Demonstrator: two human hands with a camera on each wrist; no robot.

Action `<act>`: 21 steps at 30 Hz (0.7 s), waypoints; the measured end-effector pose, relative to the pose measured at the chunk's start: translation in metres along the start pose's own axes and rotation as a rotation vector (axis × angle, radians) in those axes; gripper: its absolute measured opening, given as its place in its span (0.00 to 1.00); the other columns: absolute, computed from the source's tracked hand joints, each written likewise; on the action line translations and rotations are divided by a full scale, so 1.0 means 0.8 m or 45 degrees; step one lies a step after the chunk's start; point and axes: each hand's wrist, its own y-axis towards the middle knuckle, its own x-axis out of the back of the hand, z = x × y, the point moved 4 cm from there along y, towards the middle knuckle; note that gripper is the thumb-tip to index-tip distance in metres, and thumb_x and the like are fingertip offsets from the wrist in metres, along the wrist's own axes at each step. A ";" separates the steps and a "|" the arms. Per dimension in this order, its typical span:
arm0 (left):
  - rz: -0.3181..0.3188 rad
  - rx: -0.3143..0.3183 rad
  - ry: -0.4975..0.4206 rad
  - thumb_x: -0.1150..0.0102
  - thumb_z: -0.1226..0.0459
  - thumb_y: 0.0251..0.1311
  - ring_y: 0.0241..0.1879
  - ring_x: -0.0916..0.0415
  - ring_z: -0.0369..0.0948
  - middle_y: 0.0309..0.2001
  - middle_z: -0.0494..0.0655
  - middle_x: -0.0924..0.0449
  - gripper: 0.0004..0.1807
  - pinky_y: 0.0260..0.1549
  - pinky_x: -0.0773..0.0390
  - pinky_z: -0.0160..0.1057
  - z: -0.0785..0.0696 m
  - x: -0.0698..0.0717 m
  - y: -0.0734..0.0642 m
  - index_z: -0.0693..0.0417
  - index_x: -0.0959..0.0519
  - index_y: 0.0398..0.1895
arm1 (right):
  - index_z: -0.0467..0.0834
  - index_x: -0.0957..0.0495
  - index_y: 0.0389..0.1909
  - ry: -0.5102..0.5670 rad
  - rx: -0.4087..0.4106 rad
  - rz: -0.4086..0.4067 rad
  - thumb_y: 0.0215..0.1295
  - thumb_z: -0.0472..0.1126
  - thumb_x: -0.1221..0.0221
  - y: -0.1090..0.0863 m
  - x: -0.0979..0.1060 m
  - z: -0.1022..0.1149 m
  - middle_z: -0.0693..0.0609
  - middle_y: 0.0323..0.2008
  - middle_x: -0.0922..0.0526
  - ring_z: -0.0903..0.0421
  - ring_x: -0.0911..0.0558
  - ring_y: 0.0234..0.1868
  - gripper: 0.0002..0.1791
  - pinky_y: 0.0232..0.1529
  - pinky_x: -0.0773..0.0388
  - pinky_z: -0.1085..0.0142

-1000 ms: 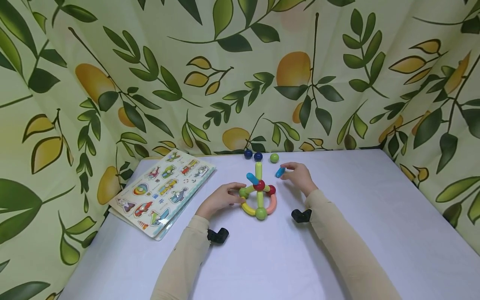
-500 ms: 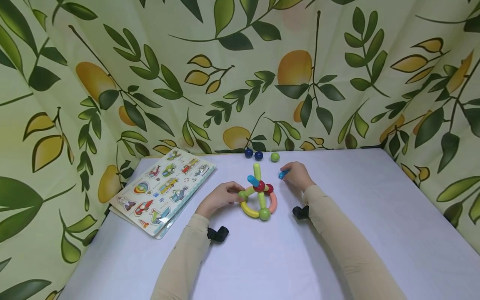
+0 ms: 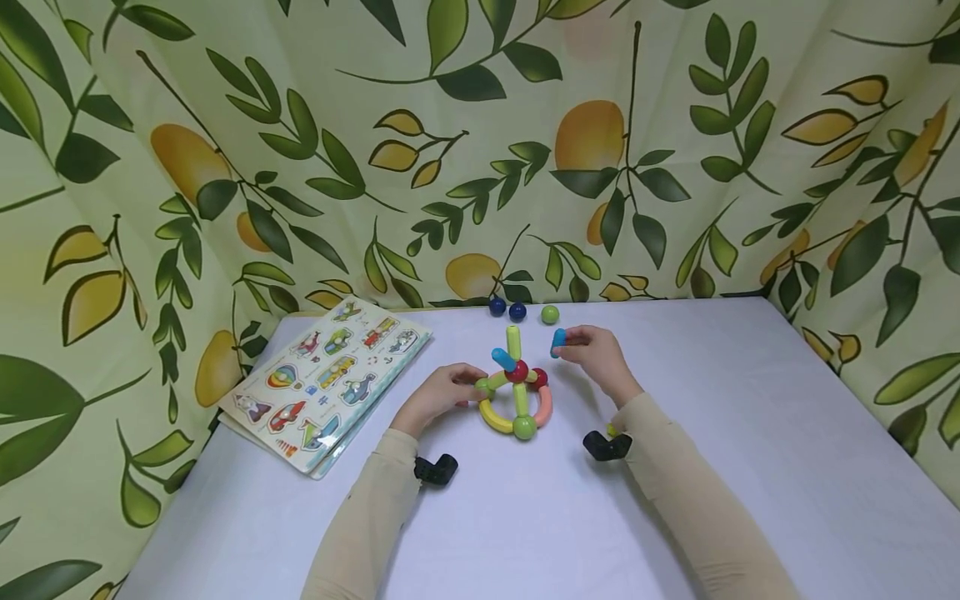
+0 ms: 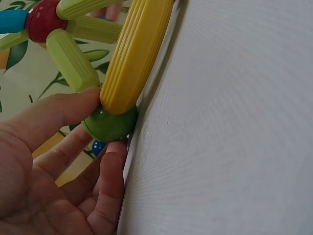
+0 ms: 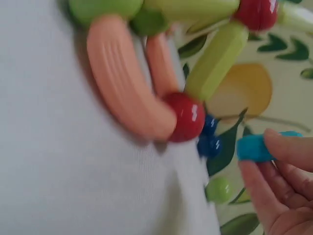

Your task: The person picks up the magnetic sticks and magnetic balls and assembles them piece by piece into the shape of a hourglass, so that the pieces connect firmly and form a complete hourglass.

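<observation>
A toy frame of ribbed sticks and balls stands mid-table, with a red ball (image 3: 517,372) at its hub. My left hand (image 3: 442,396) pinches the green ball (image 4: 110,122) at its left corner between thumb and fingers, where the yellow curved stick (image 4: 137,54) joins. From the hub rise a blue stick (image 3: 503,359) and a light green stick (image 3: 513,341). My right hand (image 3: 597,358) holds a second blue stick (image 5: 255,148) between thumb and fingertips, roughly upright, right of the frame and apart from it. A pink curved stick (image 5: 128,83) meets another red ball (image 5: 186,116) on that side.
Two dark blue balls (image 3: 517,312) and a loose green ball (image 3: 550,315) lie by the table's back edge. Picture boards (image 3: 322,383) with vehicle pictures are stacked at the left. A leaf-patterned curtain (image 3: 480,150) hangs behind the table. Black wrist cameras (image 3: 606,445) sit on both sleeves.
The blue stick in my right hand has tipped from slanted to nearly upright and come slightly left. The frame has turned a little in my left hand's grip.
</observation>
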 end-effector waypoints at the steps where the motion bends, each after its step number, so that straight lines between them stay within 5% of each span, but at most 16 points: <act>1: 0.001 -0.001 -0.001 0.32 0.61 0.57 0.45 0.25 0.40 0.53 0.47 0.19 0.18 0.42 0.22 0.34 0.000 0.000 0.000 0.49 0.18 0.52 | 0.35 0.26 0.58 0.055 0.009 -0.005 0.66 0.40 0.36 -0.007 -0.001 0.003 0.39 0.53 0.18 0.51 0.17 0.51 0.22 0.59 0.20 0.57; 11: -0.007 -0.004 0.002 0.31 0.61 0.56 0.44 0.24 0.39 0.54 0.48 0.19 0.19 0.41 0.22 0.34 0.005 0.000 0.003 0.51 0.18 0.53 | 0.38 0.22 0.50 0.229 0.180 -0.025 0.62 0.41 0.32 -0.065 -0.018 0.038 0.46 0.45 0.14 0.62 0.16 0.42 0.18 0.52 0.18 0.67; 21: -0.004 -0.004 0.011 0.32 0.61 0.57 0.45 0.24 0.39 0.55 0.48 0.20 0.19 0.41 0.22 0.33 0.002 0.000 0.004 0.50 0.18 0.53 | 0.37 0.21 0.49 0.255 0.227 -0.031 0.62 0.37 0.33 -0.073 -0.029 0.049 0.45 0.44 0.15 0.62 0.17 0.41 0.16 0.48 0.17 0.71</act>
